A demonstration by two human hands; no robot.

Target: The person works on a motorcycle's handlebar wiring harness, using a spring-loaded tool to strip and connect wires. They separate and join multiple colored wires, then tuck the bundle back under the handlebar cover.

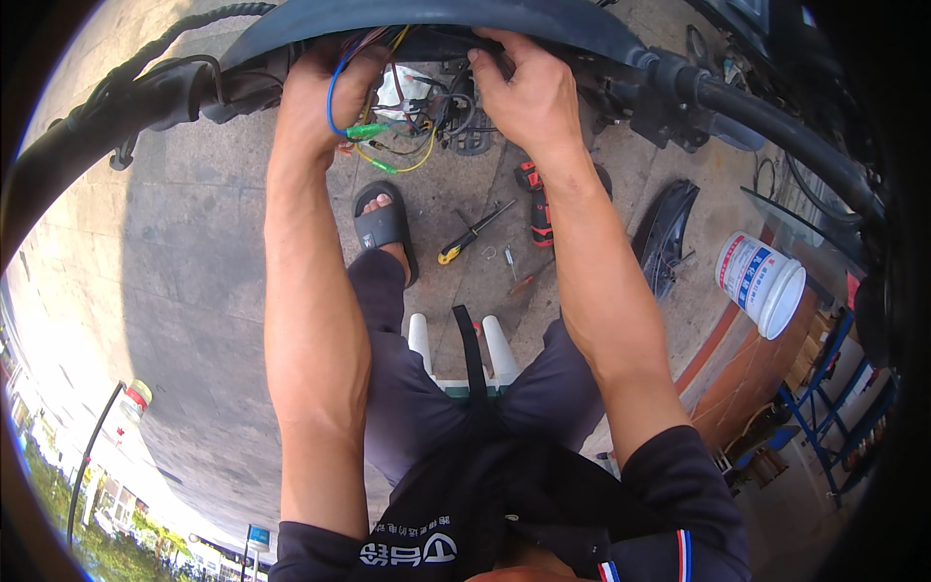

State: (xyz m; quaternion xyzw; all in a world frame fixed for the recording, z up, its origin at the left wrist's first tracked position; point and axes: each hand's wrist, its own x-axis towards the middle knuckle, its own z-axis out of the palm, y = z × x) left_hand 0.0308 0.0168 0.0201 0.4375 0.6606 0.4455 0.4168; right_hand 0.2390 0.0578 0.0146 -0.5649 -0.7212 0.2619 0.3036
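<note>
Left hand (322, 97): up under the dark cover (436, 17), fingers bent in by the wires; the fingertips are out of sight, so I honestly can't tell if it's pinching anything.
Right hand (531, 89): also up at the cover's lower edge, thumb bent and showing, the other fingers mostly hidden. Can't tell what, if anything, it's got hold of.
Wires: a messy bunch hanging below the cover, between the two hands. There's a blue wire (333, 95) looping down right by the left hand, a yellow wire (423, 155) curving lower, and a couple of green connectors, the upper green connector (367, 130) being the easy one to spot.
Handlebars: left bar (68, 160) and right bar (776, 124) stick out on either side of the cover, both black.
Foot: one foot in a dark sandal (390, 231), on the ground below the wires.
Ground (208, 291): screwdriver (465, 239) with a yellow and black handle lying at an angle, small spring (510, 262) near it, red and black power tool (539, 209) just beside the right forearm.
Off to the right: a curved black part (665, 233) on the ground, then a tilted white bucket (761, 281), with a blue rack (824, 388) further out.
</note>
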